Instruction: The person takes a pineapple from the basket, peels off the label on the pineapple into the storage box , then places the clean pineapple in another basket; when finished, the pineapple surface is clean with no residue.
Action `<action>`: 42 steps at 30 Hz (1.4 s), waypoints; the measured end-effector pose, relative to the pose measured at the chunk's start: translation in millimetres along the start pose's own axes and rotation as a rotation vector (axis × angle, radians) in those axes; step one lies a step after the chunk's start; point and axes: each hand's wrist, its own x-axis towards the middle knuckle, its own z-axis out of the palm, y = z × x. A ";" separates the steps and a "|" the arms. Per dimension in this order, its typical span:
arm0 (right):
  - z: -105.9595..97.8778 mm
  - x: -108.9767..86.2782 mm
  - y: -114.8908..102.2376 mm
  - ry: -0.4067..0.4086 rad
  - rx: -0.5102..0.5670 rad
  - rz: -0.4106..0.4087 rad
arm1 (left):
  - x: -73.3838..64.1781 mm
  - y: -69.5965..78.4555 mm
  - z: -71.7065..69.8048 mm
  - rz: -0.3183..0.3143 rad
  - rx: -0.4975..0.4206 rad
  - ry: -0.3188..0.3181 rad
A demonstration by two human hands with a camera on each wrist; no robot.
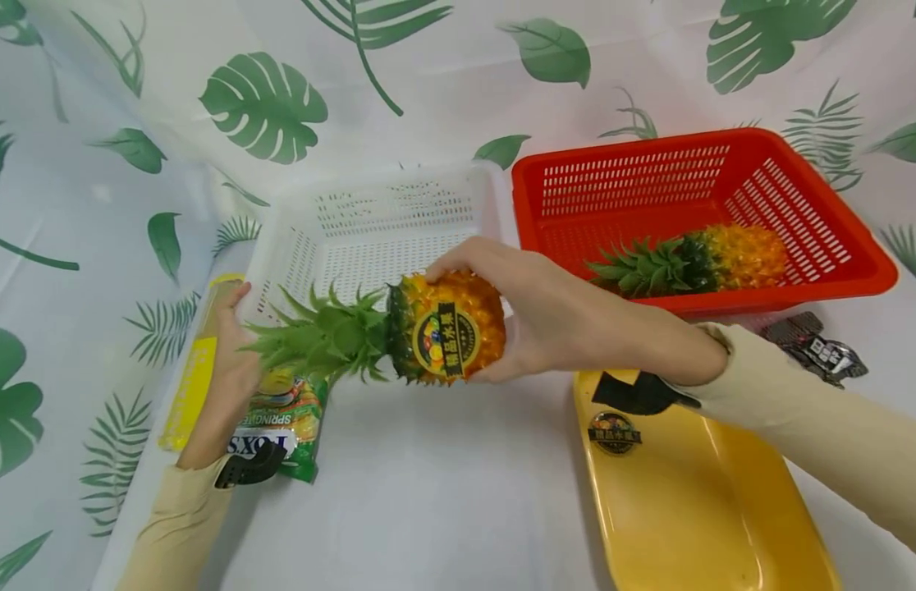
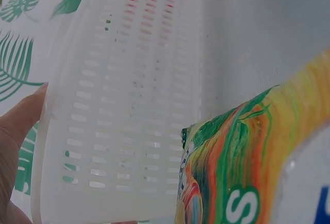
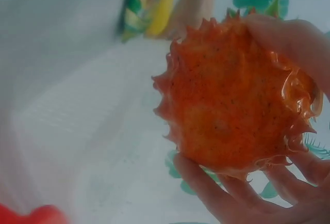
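Note:
My right hand point(image 1: 554, 316) grips a pineapple point(image 1: 428, 332) by its round base, thumb on one side and fingers on the other. The fruit lies sideways, its leaves pointing left, with a black and gold label facing up. Its spiky orange underside fills much of the right wrist view. In front of the white basket point(image 2: 124, 203), the leaves hide part of my left hand point(image 1: 229, 365). That hand holds the basket's left rim, with fingers on the outer side in the left wrist view. A green snack bag point(image 1: 303, 431) lies beside the left wrist.
A red basket point(image 1: 620, 160) holds another pineapple point(image 1: 746, 256) at the back right. Below it stands a yellow tray point(image 1: 672, 501) bearing a label. A dark packet point(image 1: 827, 357) lies right of the tray. Yellow packaging point(image 1: 195, 382) lies left of the left hand.

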 end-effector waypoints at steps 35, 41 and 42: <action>42.8 -68.7 29.8 -0.182 -0.072 0.228 | -1.8 -0.4 3.4 -0.046 0.293 0.052; 46.8 -69.3 33.5 -0.197 -0.061 0.261 | -2.9 -2.2 2.6 -0.048 0.290 0.047; 46.8 -69.5 33.9 -0.200 -0.064 0.270 | -2.6 -2.4 2.8 -0.046 0.294 0.047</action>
